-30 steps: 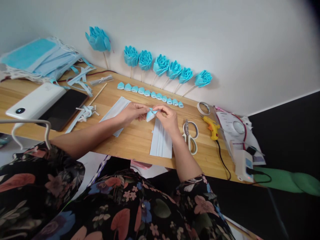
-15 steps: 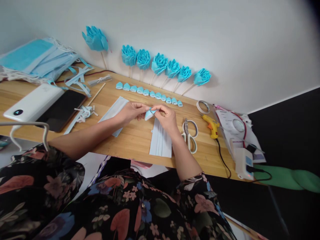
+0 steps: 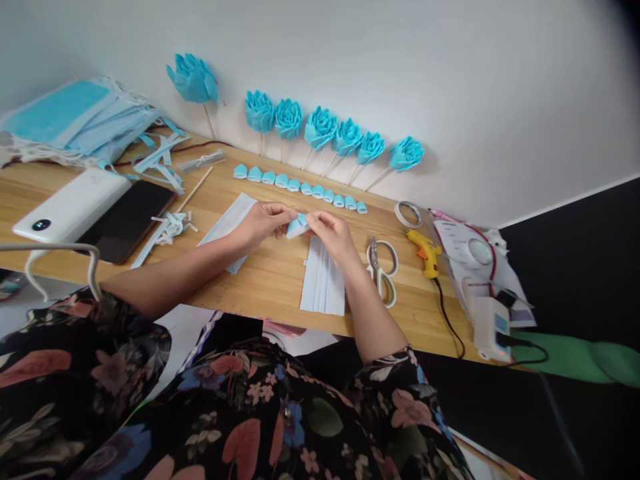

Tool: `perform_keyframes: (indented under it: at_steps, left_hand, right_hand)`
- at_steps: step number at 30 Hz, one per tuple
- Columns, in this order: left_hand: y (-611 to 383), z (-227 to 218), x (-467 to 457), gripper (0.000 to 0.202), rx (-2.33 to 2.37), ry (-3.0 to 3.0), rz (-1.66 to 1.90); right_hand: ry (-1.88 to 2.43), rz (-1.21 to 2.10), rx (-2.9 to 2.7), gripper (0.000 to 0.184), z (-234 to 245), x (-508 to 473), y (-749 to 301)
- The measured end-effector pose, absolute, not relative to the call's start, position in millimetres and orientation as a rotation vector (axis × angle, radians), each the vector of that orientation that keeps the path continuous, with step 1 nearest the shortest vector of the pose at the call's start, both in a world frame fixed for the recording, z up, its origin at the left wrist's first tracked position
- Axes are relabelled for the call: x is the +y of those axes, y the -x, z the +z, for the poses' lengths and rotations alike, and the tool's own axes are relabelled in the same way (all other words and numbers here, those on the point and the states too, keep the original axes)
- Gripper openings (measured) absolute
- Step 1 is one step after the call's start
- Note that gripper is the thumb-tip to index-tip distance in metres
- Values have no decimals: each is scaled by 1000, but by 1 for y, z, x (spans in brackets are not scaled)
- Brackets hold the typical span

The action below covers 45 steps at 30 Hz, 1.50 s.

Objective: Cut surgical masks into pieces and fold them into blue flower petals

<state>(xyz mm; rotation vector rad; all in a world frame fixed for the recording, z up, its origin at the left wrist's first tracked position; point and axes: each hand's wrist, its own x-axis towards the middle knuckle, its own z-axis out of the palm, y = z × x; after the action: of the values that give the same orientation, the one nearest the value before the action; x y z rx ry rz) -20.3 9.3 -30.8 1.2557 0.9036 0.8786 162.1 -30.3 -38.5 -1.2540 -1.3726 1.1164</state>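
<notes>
Over the tabletop [image 3: 265, 290], twelve o'clock: left hand [image 3: 265, 223] and right hand [image 3: 332, 233] are pinching folded cloth [image 3: 297, 228], any slackening risking its unfolding!

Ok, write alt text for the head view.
A person's left hand and right hand hold a folded blue-and-white piece over a wooden table. Beyond, seven blue flowers on sticks line the wall, a row of small blue pieces in front; scissors and a yellow glue gun lie to the right.
</notes>
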Motion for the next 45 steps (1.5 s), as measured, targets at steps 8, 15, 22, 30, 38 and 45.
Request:
perform_keyframes:
  at_steps: [8,15,22,30,38,45]
  left_hand:
    - [21,-30,8,23,910,-1289,916]
    - [23,-40,11,27,881,-1400,951]
    - [21,-41,10,28,861,-1372,926]
    - [23,-42,11,33,847,-1393,805]
    - [23,-35,9,26,911,-1449,737]
    - [23,-29,8,27,929,-1405,840]
  right_hand:
    - [1274,1099,-1398,28,-38,-30,-162]
    - [1328,1103,-1466,36,-41,-33,-159]
    - [1264,1076,-1359,26,-41,-30,-160]
    - [1366,913,-1472,33,-38,-30,-166]
    - [1356,873,-1479,27,-35,-30,-163]
    - [1248,892,-1388,28,-31,-32,-161]
